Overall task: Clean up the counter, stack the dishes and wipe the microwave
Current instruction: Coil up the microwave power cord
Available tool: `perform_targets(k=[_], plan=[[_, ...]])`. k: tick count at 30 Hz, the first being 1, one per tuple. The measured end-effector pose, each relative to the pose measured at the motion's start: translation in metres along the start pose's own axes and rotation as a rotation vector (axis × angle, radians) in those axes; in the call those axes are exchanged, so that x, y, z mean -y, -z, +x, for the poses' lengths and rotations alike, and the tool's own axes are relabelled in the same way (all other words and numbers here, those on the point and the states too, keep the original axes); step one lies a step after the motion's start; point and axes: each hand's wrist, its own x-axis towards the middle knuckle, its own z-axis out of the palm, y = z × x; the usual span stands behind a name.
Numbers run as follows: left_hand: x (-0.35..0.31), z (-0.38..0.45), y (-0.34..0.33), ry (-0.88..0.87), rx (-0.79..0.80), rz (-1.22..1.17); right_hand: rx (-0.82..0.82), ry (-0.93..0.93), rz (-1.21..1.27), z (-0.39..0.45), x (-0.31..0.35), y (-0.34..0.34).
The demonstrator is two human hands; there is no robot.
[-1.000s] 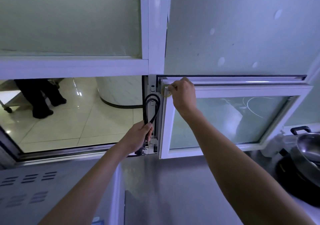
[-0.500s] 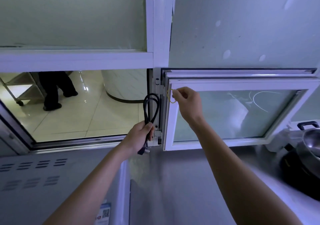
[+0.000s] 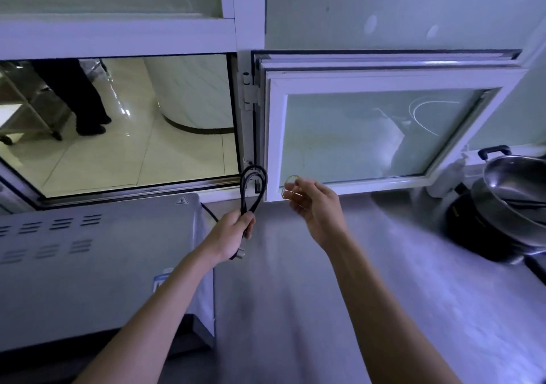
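Note:
My left hand (image 3: 232,234) grips a folded loop of black power cord (image 3: 252,187), and the plug end sticks out below my fist. The cord runs back to the white microwave (image 3: 88,265), which stands at the left of the steel counter (image 3: 325,280). My right hand (image 3: 314,203) pinches a thin yellow rubber band (image 3: 291,180) just right of the cord loop, a little above the counter.
Behind the counter a white-framed window sash (image 3: 384,135) stands swung inward. An open hatch (image 3: 118,123) at the left shows a tiled floor and a person's dark legs. A steel wok on a black cooker (image 3: 508,206) sits at the right.
My right hand came down from the top corner of the window sash with the rubber band, to beside the cord loop. My view tilted down, showing more microwave and counter.

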Motion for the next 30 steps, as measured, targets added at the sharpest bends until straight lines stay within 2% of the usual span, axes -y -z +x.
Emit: perform_targets(k=[7,11,18,23,30], plan=[[0.003,0.0,-0.002,0.043,-0.02,0.005,-0.009,-0.007,0.096,-0.008,-0.009,0.008],[0.007,0.001,-0.002,0.026,-0.005,0.057,0.019,-0.001,0.067,-0.007,-0.011,0.011],[0.007,-0.006,-0.006,0.057,0.028,0.043,0.042,0.023,-0.079,-0.011,-0.017,0.01],[0.004,-0.009,-0.006,0.05,0.074,0.053,0.14,0.139,-0.387,-0.017,-0.018,0.007],[0.004,-0.014,-0.004,0.047,0.077,0.103,0.137,0.178,-0.564,-0.013,-0.011,0.01]])
